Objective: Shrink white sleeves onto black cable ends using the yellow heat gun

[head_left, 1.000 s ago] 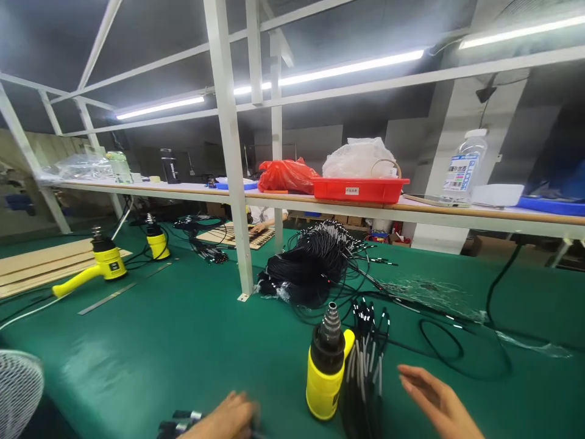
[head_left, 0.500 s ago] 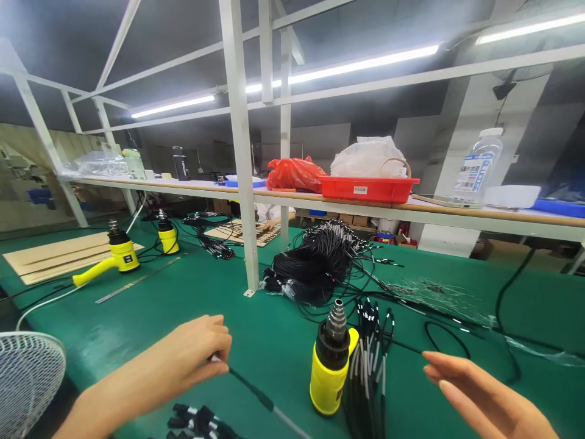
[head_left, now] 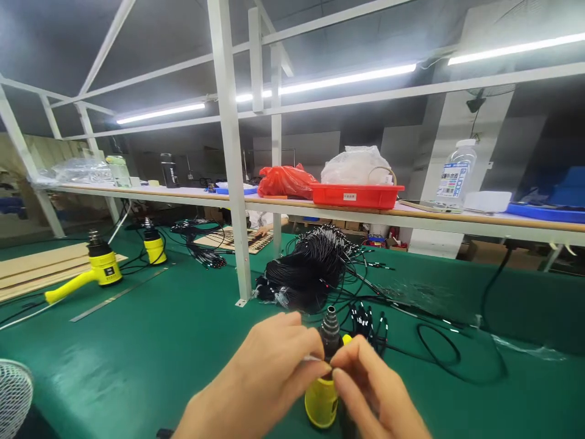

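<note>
Left hand (head_left: 274,360) swung rightward, right hand (head_left: 377,393) inward since half second ago; fingertips now meet. Left thumb and forefinger pinched on thin cable (head_left: 311,358), mostly hidden; its pale sliver runs roughly level, pointing across toward right hand. Right thumb and forefinger nearly together; whether clamped, can't tell. Both wrists low, in front of upright yellow heat gun (head_left: 320,407), nozzle up.
</note>
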